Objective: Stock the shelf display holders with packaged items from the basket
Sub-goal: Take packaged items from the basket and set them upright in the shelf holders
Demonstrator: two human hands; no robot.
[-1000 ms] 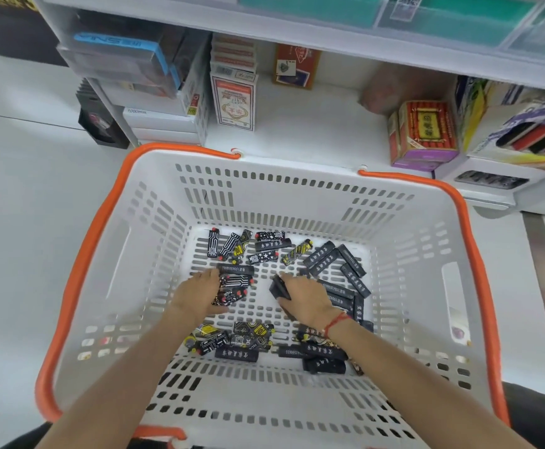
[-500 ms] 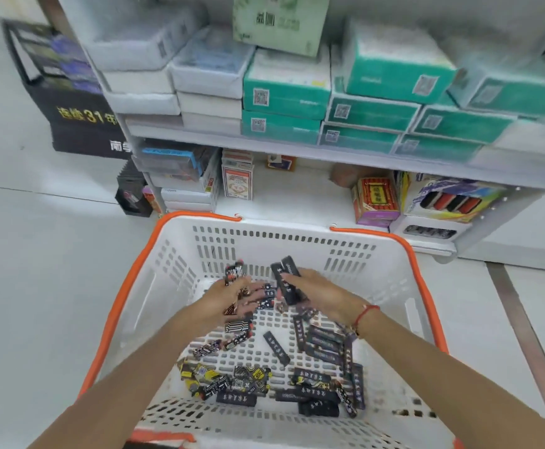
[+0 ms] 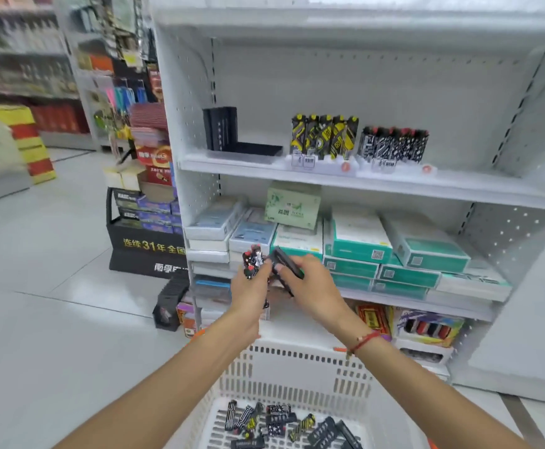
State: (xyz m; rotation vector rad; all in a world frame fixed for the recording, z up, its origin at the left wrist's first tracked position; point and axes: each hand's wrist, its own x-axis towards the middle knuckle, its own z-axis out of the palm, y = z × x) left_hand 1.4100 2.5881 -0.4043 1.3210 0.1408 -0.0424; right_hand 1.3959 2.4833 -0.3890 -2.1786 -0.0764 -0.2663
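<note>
My left hand (image 3: 250,288) grips a bunch of black-and-white patterned packaged items with red tops (image 3: 253,259), raised in front of the middle shelf. My right hand (image 3: 310,286) holds a few plain black packaged items (image 3: 284,266) just to the right of it. Below, the white basket (image 3: 297,371) holds several more loose items (image 3: 284,422). On the upper shelf stand three display holders: a black one (image 3: 232,137) that holds only a few black items at its left end, one with yellow-black items (image 3: 324,137), and one with black-and-white items (image 3: 392,145).
Teal and white boxes (image 3: 361,251) fill the middle shelf behind my hands. Red and colourful boxes (image 3: 426,328) sit on the bottom shelf. A black floor display (image 3: 148,234) stands left of the shelf unit. Grey floor lies to the left.
Both hands have lifted out of the basket with items in them, up to the height of the middle shelf. The view has tilted up and the upper shelf holders have come into sight.
</note>
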